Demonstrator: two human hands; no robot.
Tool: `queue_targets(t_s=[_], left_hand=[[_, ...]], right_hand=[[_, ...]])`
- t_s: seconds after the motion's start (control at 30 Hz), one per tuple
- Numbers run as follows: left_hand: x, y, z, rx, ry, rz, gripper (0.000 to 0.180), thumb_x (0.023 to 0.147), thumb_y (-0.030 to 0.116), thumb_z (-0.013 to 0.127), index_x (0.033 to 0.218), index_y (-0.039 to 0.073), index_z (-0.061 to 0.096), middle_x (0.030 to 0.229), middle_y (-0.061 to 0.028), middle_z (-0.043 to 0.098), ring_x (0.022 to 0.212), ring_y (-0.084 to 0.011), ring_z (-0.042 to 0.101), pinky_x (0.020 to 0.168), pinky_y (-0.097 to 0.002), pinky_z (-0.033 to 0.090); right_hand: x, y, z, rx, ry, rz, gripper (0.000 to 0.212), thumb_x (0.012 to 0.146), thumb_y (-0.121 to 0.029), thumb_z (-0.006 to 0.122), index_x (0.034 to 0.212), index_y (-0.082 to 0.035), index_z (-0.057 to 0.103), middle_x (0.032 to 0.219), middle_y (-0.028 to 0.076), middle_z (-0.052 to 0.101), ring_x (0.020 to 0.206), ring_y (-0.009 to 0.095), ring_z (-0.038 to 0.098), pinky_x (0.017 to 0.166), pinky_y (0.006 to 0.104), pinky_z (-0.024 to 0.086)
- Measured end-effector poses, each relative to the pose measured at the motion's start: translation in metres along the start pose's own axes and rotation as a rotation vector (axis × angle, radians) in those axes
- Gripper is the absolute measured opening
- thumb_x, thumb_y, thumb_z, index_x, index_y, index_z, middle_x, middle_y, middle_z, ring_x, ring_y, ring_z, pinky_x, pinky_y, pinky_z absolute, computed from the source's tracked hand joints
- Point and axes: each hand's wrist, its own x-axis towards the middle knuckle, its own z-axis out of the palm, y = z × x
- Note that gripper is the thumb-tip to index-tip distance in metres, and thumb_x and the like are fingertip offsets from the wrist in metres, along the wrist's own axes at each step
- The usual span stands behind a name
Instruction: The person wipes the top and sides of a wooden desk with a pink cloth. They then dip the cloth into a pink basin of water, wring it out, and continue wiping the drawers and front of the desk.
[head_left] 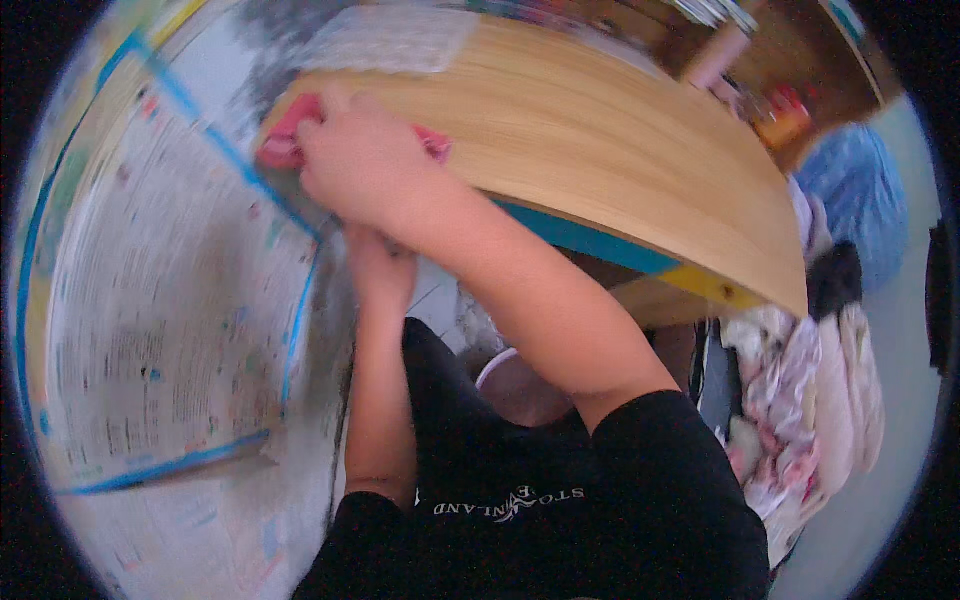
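My right hand [362, 155] is closed on a pink cloth [284, 140] at the left end of a wooden desk top [600, 130]. The cloth lies against the wood, and a corner of it sticks out on the right side of the hand. Just under the desk's near edge is my left hand [380, 268], below the right one. Its fingers are largely hidden by the right hand and blurred, so what they do cannot be told.
A clear plastic sheet [390, 38] lies at the desk's far left. Newspaper-like panels edged with blue tape [170, 300] cover the left side. A bucket [525, 388] stands beneath the desk. Piled clothes [800, 390] and a blue bag [860, 200] are at the right.
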Motion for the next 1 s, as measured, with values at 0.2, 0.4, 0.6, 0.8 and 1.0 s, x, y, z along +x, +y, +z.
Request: queue_targets(t_s=[0.2, 0.4, 0.6, 0.8, 1.0], left_hand=[[0.001, 0.075, -0.015, -0.065, 0.480, 0.158, 0.053, 0.083, 0.000, 0.065, 0.135, 0.000, 0.060, 0.152, -0.0199, 0.052, 0.142, -0.0410, 0.046, 0.120, -0.0503, 0.032], [0.000, 0.167, 0.004, 0.080, 0.393, 0.478, 0.045, 0.097, 0.017, 0.056, 0.141, 0.006, 0.060, 0.154, -0.0152, 0.054, 0.147, -0.0361, 0.042, 0.125, -0.0551, 0.019], [0.003, 0.228, 0.048, 0.073, 0.352, 0.482, 0.056, 0.109, 0.041, 0.029, 0.140, 0.013, 0.067, 0.151, -0.0060, 0.061, 0.151, -0.0377, 0.040, 0.124, -0.0656, -0.006], [0.006, 0.213, 0.053, 0.250, 0.437, 0.452, 0.066, 0.111, 0.050, 0.020, 0.141, 0.017, 0.069, 0.150, -0.0030, 0.062, 0.151, -0.0362, 0.041, 0.123, -0.0683, -0.006], [0.003, 0.214, 0.072, 0.217, 0.467, 0.454, 0.063, 0.110, 0.046, 0.022, 0.138, 0.017, 0.071, 0.149, -0.0028, 0.063, 0.148, -0.0336, 0.045, 0.124, -0.0670, -0.005]], right_hand=[[-0.103, 0.084, -0.103, 0.024, -0.047, 0.361, 0.040, 0.090, -0.031, 0.067, 0.121, -0.006, 0.072, 0.121, 0.024, 0.066, 0.109, 0.043, 0.069, 0.092, 0.0519, 0.058], [-0.274, 0.194, -0.231, -0.262, 0.079, 0.760, 0.051, 0.091, -0.041, 0.068, 0.136, -0.019, 0.070, 0.136, 0.018, 0.064, 0.126, 0.041, 0.062, 0.106, 0.0530, 0.051], [-0.401, 0.289, -0.310, -0.776, 0.130, 0.615, 0.053, 0.097, -0.042, 0.064, 0.143, -0.016, 0.065, 0.148, 0.020, 0.057, 0.143, 0.043, 0.045, 0.119, 0.0543, 0.037], [-0.383, 0.380, -0.325, -0.378, 0.018, 0.620, 0.058, 0.104, -0.036, 0.054, 0.150, 0.000, 0.054, 0.158, 0.024, 0.048, 0.145, 0.044, 0.044, 0.124, 0.0476, 0.033], [-0.385, 0.467, -0.342, -0.856, -0.025, 0.736, 0.058, 0.111, -0.044, 0.042, 0.153, -0.004, 0.051, 0.155, 0.025, 0.050, 0.145, 0.042, 0.046, 0.124, 0.0521, 0.032]])
